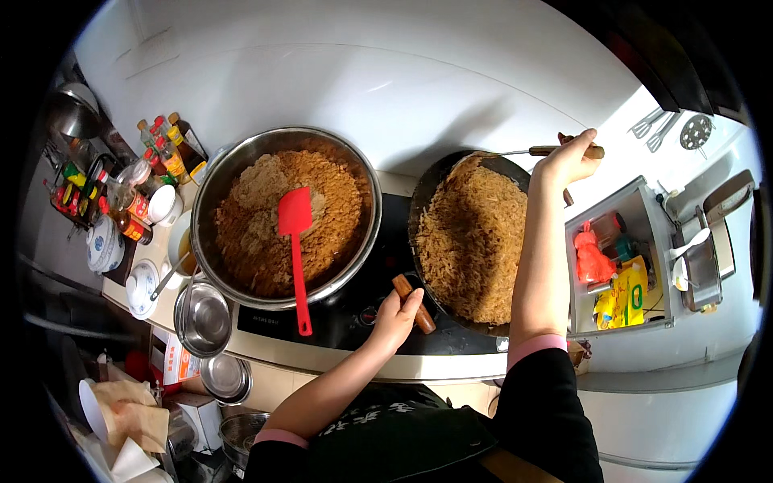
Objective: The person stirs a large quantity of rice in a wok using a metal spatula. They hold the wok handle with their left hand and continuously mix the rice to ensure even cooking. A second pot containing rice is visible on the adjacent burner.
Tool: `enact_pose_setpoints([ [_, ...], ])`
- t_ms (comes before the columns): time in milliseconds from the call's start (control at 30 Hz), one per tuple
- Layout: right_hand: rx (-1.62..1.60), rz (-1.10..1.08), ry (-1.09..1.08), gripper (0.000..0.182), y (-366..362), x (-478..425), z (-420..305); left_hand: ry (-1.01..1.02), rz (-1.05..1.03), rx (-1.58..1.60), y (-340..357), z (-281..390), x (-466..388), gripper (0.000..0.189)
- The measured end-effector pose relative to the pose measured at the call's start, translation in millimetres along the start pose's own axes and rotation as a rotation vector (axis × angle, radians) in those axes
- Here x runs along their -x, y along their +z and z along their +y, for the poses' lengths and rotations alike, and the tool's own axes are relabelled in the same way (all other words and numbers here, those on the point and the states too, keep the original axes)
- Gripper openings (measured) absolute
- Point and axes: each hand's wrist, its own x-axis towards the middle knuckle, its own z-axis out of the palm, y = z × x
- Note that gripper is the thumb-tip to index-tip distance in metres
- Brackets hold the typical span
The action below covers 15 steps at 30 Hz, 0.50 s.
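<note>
My left hand point(398, 314) grips the wooden side handle point(416, 303) of a dark wok point(416, 220). Brown shredded food point(465, 241) fills the wok. My right hand point(574, 158), raised beyond the wok's far right rim, holds the wooden handle of a metal cooking utensil point(539, 150); its head is partly hidden at the food's far edge. To the left stands a wide steel bowl point(202, 253) with reddish-brown crumbly food point(338, 181) and paler lumps point(259, 184). A red spatula point(295, 241) lies on that food, its handle across the bowl's near rim.
A black cooktop point(380, 253) lies under both vessels. Sauce bottles point(181, 145), a lidded porcelain pot point(142, 288) and a small steel bowl point(205, 320) crowd the left. At the right, an open grey container point(664, 278) holds packets. The white wall point(386, 90) rises behind.
</note>
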Motion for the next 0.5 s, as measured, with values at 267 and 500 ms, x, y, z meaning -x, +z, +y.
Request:
enact_pose_setpoints([
  [267, 0.052, 0.141, 0.015, 0.026, -12.2, 9.0, 14.9, 0.028, 0.019, -0.038, 0.2, -5.4, -0.7, 0.035],
  [500, 0.181, -0.318, -0.121, 0.021, -27.3, 23.5, 14.4, 0.022, 0.012, -0.052, -2.4, -7.9, -3.6, 0.036],
])
